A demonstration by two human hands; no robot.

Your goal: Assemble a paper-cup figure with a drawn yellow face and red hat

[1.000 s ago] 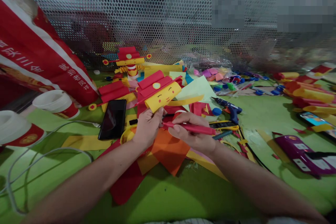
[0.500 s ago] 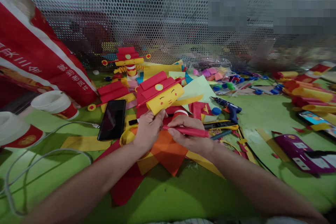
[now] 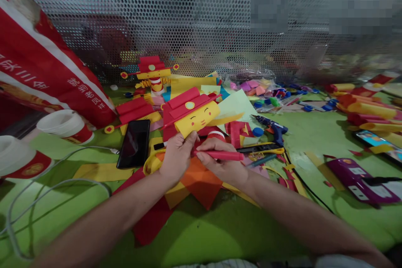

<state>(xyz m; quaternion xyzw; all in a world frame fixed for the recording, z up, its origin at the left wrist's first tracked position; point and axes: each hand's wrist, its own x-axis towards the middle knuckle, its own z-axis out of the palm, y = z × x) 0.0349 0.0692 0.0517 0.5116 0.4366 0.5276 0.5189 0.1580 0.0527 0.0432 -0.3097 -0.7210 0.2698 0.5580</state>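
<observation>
Between the thumb and fingers of my left hand (image 3: 178,154) is the lower edge of a paper figure head (image 3: 198,114), a yellow face with closed eyes and rosy cheeks under a red hat. My right hand (image 3: 222,161) is closed around a red marker (image 3: 224,155), its left end meeting my left fingers. Whether the marker is capped there I cannot make out. Beneath both hands lie an orange paper sheet (image 3: 202,182) and red paper (image 3: 150,228). Just behind the right hand a small red-and-white paper cup (image 3: 216,135) shows in part.
A black phone (image 3: 134,143) lies left of my hands, near white paper cups (image 3: 64,123) and a cable. To the right are a blue glue gun (image 3: 272,127), a utility knife (image 3: 260,148) and a purple power strip (image 3: 359,180). A finished-looking paper figure (image 3: 155,71) stands behind.
My right hand and the red marker have shifted slightly left, closer to my left hand. The paper head stays in my left hand, almost unmoved.
</observation>
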